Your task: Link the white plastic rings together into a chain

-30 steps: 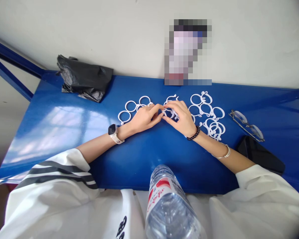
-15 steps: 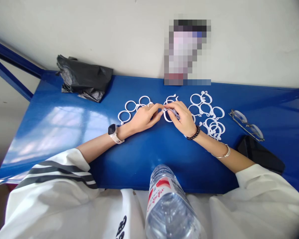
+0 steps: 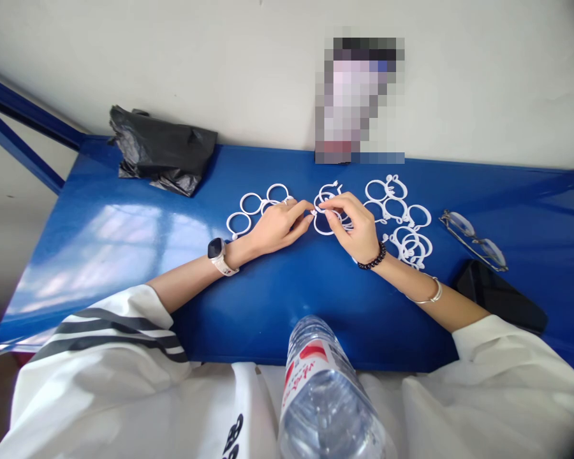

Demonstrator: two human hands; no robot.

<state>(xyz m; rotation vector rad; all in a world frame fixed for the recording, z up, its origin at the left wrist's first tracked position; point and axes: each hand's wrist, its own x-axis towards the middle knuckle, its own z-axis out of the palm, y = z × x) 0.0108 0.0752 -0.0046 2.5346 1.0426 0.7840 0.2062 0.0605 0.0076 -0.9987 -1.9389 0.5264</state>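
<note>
My left hand (image 3: 280,224) pinches a white plastic curtain ring (image 3: 323,233) by its small eyelet, between thumb and forefinger. At the upper edge of that ring, the thumb and forefinger of my right hand (image 3: 356,223) are closed on it. More white rings (image 3: 319,191) lie just behind and partly under my right fingers. Several loose curtain rings (image 3: 238,223) rest left of and behind my left hand, some hidden by it. To the right of my right hand a larger group of rings (image 3: 395,208) lies overlapping.
All this is on a blue table (image 3: 263,306) against a pale wall. A black plastic bag (image 3: 165,150) lies back left. Eyeglasses (image 3: 476,241) and a black phone-like object (image 3: 500,296) lie at the right. A water bottle (image 3: 328,389) stands close to my body. A pixelated item leans behind.
My right hand's fingers have shifted slightly on the ring, and its hold looks a little wider. My left hand has stayed almost still, with the ring between both hands.
</note>
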